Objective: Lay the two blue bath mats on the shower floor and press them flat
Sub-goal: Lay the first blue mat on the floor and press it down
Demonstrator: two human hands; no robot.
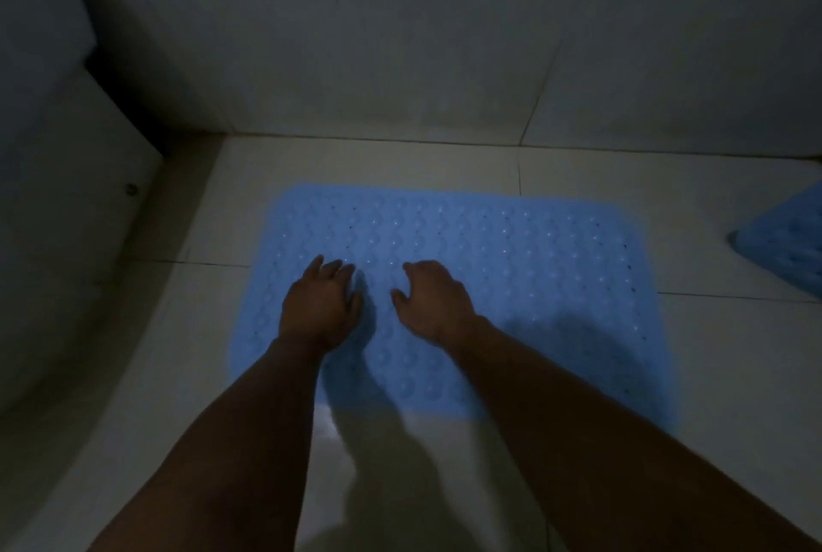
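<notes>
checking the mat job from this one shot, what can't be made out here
- Second blue mat: head view, cut off by the right edge; only a corner shows.
- First blue mat: parts hidden under the left hand, the right hand and the forearms.
- Palm contact: head view, dim and blurred, so actual pressing is unclear.
</notes>
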